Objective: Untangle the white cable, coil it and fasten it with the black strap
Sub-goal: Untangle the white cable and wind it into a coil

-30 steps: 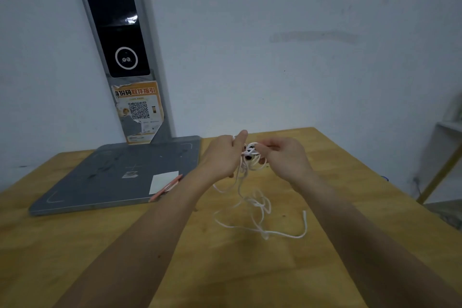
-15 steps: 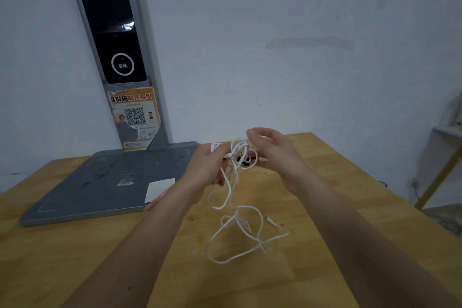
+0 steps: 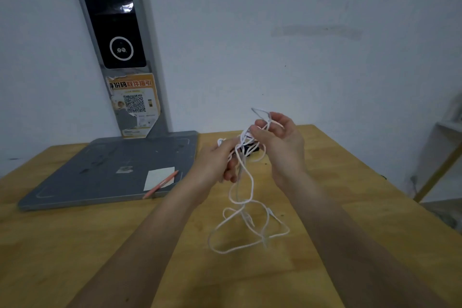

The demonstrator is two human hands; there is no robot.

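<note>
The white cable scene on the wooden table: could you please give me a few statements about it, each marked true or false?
1. Both the left hand and the right hand hold the thin white cable. True.
2. The cable is neatly coiled. False: it hangs in loose tangled loops down to the wooden table.
3. An orange pencil lies on the grey flat base plate. True.
4. The small white paper note lies under the right hand. False: it sits on the grey plate, left of both hands.

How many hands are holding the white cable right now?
2. The left hand grips the white cable near the tangle's top; the right hand pinches a strand higher up. The remaining loops hang down onto the wooden table.
</note>
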